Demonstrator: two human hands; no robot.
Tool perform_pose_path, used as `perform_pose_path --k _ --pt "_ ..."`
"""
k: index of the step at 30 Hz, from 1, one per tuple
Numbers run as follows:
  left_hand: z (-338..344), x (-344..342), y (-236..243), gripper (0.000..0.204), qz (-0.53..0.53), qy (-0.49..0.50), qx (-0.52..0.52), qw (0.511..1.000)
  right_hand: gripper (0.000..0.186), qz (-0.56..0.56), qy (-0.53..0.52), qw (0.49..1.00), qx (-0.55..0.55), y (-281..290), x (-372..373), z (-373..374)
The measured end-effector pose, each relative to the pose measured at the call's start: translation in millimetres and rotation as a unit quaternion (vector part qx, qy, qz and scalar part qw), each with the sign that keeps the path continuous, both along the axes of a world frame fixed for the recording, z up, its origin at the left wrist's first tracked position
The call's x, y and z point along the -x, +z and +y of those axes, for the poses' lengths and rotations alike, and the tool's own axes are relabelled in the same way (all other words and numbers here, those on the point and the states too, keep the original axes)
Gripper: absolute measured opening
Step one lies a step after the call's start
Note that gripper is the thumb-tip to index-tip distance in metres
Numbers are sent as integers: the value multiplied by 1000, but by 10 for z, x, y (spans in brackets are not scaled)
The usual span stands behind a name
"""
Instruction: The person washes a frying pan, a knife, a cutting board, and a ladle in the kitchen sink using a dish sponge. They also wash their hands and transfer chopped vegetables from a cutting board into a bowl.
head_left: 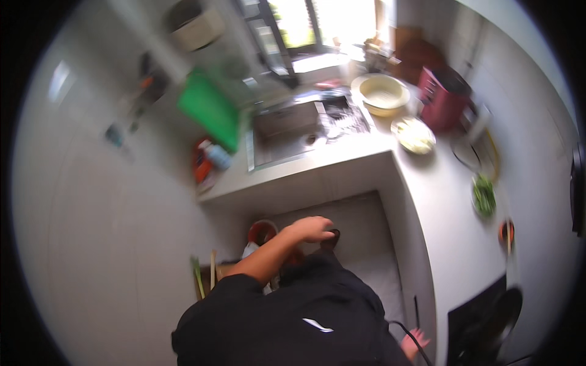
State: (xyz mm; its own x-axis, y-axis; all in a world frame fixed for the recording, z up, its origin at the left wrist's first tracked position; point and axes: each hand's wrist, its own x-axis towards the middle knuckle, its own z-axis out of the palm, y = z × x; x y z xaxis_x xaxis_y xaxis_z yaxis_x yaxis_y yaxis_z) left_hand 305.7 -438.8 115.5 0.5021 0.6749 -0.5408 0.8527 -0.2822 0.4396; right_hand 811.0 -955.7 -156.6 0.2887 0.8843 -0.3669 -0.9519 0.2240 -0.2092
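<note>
My left hand [310, 229] hangs in front of my body above the grey floor, its fingers loosely stretched and nothing seen in it. Low at the right, my right hand [416, 341] is by the counter's side, fingers apart; a black cord [412, 338] passes across it in the picture. Neither hand reaches the worktop. Ahead is a steel sink [284, 134] with a rack at its right end. Right of it stand a cream basin [383, 94] and a plate of pale cut food [415, 135]. The picture is smeared by motion.
A green board [210, 110] leans at the left by a spray bottle [217, 155]. On the right counter are a dark red appliance [442, 100], green vegetables [484, 196], a small orange bowl [506, 230] and a black hob [470, 320]. A red bucket [262, 230] stands on the floor.
</note>
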Motion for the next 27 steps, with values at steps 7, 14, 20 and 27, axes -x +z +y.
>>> perform_pose_path --k 7,14,20,27 --pt "217 -56 109 53 5 -19 67 998 92 93 -527 784 314 633 -648 892" --pt "-268 -1200 319 51 47 -265 -51 962 109 162 -565 780 213 207 -709 133" --pt "-1400 -2245 559 49 -11 -300 34 953 87 124 -433 860 238 120 -326 48" --pt "-2351 -3193 184 46 -50 -392 79 915 57 99 -295 878 364 3 472 -580"
